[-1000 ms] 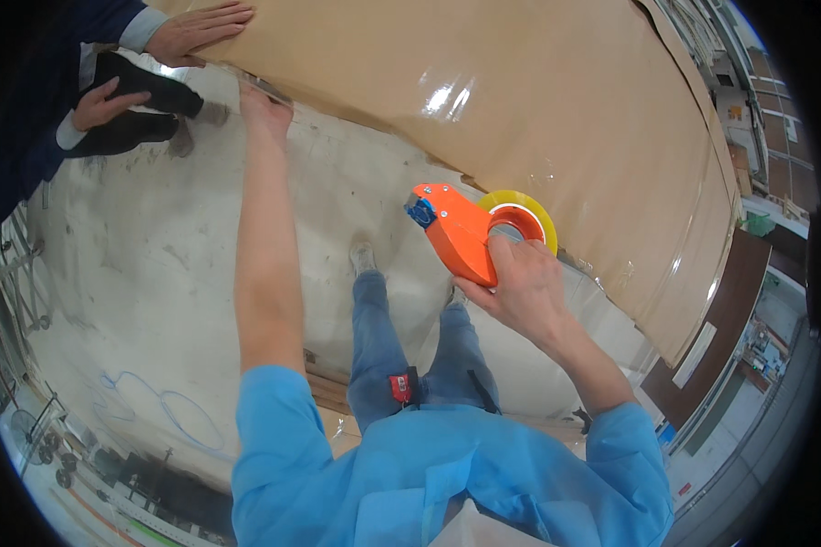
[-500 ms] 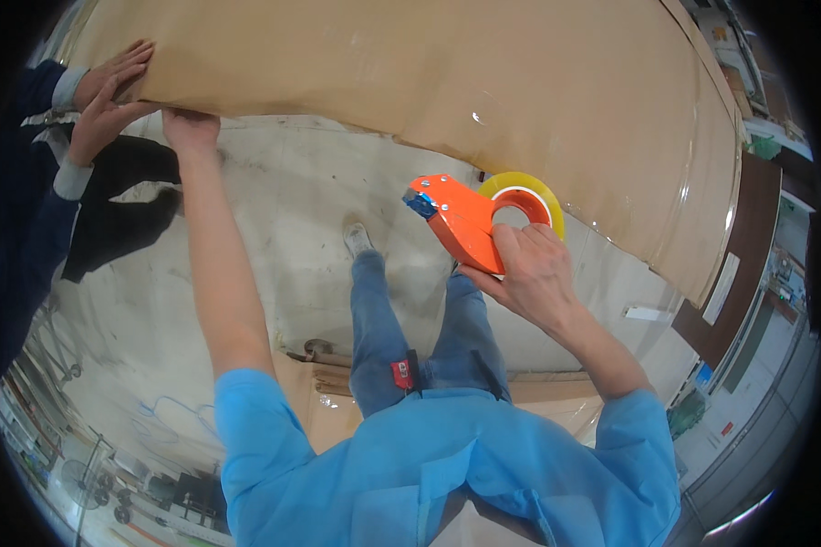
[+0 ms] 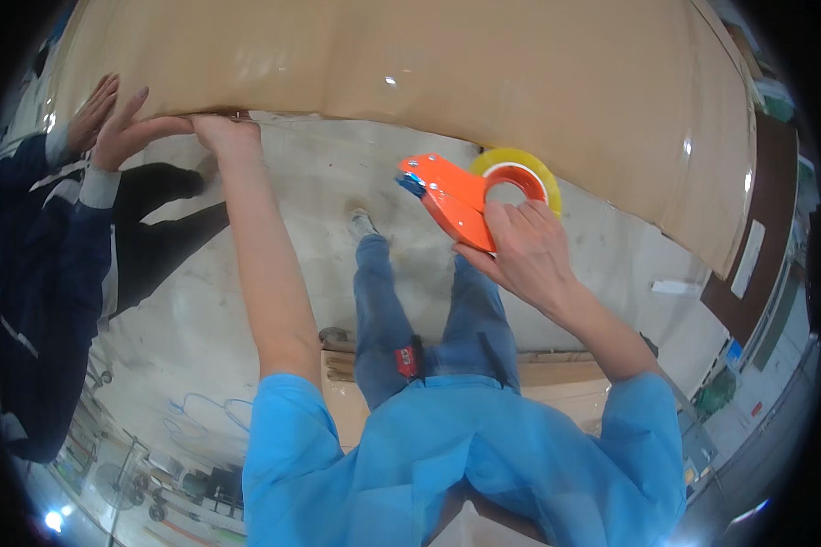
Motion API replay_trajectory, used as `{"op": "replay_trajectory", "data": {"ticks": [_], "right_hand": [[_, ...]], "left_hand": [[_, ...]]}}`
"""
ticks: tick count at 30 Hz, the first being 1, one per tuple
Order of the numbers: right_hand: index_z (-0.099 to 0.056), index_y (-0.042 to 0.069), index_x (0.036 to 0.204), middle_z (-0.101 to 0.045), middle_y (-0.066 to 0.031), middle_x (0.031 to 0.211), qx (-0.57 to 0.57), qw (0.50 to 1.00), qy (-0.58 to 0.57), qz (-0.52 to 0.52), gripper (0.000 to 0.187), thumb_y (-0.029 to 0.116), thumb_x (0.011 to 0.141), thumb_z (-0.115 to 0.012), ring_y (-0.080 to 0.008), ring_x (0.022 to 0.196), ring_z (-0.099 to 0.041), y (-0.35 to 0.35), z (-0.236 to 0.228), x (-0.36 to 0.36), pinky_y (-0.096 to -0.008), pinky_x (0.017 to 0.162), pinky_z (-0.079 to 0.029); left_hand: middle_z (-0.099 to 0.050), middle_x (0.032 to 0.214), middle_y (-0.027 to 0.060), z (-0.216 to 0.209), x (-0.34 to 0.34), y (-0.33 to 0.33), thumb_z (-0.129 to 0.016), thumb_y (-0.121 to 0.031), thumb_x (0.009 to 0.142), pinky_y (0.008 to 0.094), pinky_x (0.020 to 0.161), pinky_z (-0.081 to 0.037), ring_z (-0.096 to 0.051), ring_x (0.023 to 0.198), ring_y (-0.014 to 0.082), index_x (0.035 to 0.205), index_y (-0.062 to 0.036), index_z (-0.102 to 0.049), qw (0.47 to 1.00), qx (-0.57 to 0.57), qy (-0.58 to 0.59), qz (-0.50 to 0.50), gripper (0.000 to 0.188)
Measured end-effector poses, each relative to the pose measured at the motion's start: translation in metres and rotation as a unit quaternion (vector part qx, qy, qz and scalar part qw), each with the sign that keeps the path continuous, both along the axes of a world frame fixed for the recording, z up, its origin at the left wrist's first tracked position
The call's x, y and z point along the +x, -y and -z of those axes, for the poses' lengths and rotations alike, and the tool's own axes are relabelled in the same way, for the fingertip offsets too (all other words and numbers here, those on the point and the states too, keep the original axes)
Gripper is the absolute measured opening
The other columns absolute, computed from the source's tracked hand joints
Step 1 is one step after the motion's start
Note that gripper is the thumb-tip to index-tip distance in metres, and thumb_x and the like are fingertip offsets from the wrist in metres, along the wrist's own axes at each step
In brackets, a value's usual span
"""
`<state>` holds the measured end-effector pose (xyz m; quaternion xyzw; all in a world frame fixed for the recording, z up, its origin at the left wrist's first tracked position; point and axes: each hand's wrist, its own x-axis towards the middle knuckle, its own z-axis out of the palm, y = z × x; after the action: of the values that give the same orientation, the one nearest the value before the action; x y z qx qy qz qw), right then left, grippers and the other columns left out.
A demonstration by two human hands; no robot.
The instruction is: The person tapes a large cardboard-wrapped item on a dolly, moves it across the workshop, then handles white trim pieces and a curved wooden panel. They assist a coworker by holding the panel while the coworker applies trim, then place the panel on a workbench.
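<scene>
A large brown cardboard package (image 3: 483, 64) spans the top of the head view, with glossy clear tape along parts of it. My left hand (image 3: 228, 134) reaches up to its near edge at the left and touches it; the fingers pass out of sight at the edge. My right hand (image 3: 529, 251) is closed around an orange tape dispenser (image 3: 449, 196) loaded with a roll of yellowish tape (image 3: 549, 175). The dispenser is held in the air by the package's near edge, its blue-tinted cutting end pointing left.
Beside my left hand, another person's hands (image 3: 123, 137) rest at the package's left edge; their dark sleeves fill the left side. Flat cardboard (image 3: 556, 372) lies on the floor behind my legs. A dark brown panel (image 3: 757, 246) stands at right. A blue cord (image 3: 201, 406) lies lower left.
The view has shifted, and the other person's arms come further in from the left. That person's fingers are more raised. My left hand stays at the edge; my right still holds the tape dispenser.
</scene>
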<state>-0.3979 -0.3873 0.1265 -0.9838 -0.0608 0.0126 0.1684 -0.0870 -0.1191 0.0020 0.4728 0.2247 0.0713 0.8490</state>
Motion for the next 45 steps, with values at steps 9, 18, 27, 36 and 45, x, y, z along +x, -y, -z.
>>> {"op": "replay_trajectory", "data": {"ticks": [9, 18, 27, 36, 45], "right_hand": [[-0.056, 0.004, 0.09, -0.058, -0.008, 0.07, 0.005, 0.999, 0.017, -0.027, 0.044, 0.035, 0.073, -0.082, -0.0241, 0.065, -0.059, 0.047, 0.005, -0.039, -0.0354, 0.067, -0.043], [-0.055, 0.005, 0.088, -0.058, -0.0069, 0.069, 0.034, 0.998, -0.001, -0.056, 0.043, 0.033, 0.072, -0.083, -0.023, 0.065, -0.058, 0.122, 0.014, -0.101, -0.0348, 0.066, -0.042], [-0.057, 0.005, 0.09, -0.06, -0.0097, 0.072, 0.031, 0.999, -0.017, -0.005, 0.044, 0.035, 0.073, -0.083, -0.027, 0.068, -0.058, 0.192, 0.006, -0.16, -0.0373, 0.069, -0.044], [-0.056, 0.005, 0.089, -0.059, -0.0097, 0.07, -0.008, 1.0, 0.028, 0.013, 0.044, 0.036, 0.073, -0.083, -0.0277, 0.065, -0.056, 0.277, 0.018, -0.236, -0.0385, 0.067, -0.043], [-0.055, 0.005, 0.092, -0.06, -0.0091, 0.07, -0.035, 0.999, 0.001, 0.011, 0.046, 0.038, 0.074, -0.082, -0.0275, 0.067, -0.06, 0.328, 0.02, -0.272, -0.0396, 0.068, -0.044]], "left_hand": [[-0.043, 0.15, 0.0104, -0.029, -0.079, 0.098, -0.016, -0.055, 0.105, 0.0482, 0.109, -0.045, -0.047, 0.134, 0.0302, 0.15, -0.0093, -0.036, 0.998, 0.011, 0.055, -0.027, 0.067], [-0.041, 0.15, 0.011, -0.04, -0.138, 0.171, -0.02, -0.054, 0.106, 0.0421, 0.114, -0.036, -0.043, 0.135, 0.0275, 0.149, -0.0029, -0.034, 0.995, 0.073, 0.061, -0.029, 0.069], [-0.032, 0.155, 0.0131, -0.02, -0.196, 0.242, -0.019, -0.052, 0.106, 0.042, 0.116, -0.033, -0.039, 0.138, 0.0301, 0.152, -0.0031, -0.025, 0.994, 0.052, 0.092, -0.02, 0.067], [-0.035, 0.148, 0.0153, -0.007, -0.234, 0.315, -0.019, -0.049, 0.106, 0.0446, 0.109, -0.043, -0.045, 0.13, 0.0323, 0.147, -0.0006, -0.024, 0.992, 0.036, 0.112, -0.043, 0.064], [-0.029, 0.15, 0.0196, 0.0, -0.301, 0.403, -0.017, -0.049, 0.105, 0.0456, 0.112, -0.038, -0.04, 0.133, 0.0325, 0.148, 0.0025, -0.023, 0.992, 0.065, 0.067, -0.082, 0.067]]}}
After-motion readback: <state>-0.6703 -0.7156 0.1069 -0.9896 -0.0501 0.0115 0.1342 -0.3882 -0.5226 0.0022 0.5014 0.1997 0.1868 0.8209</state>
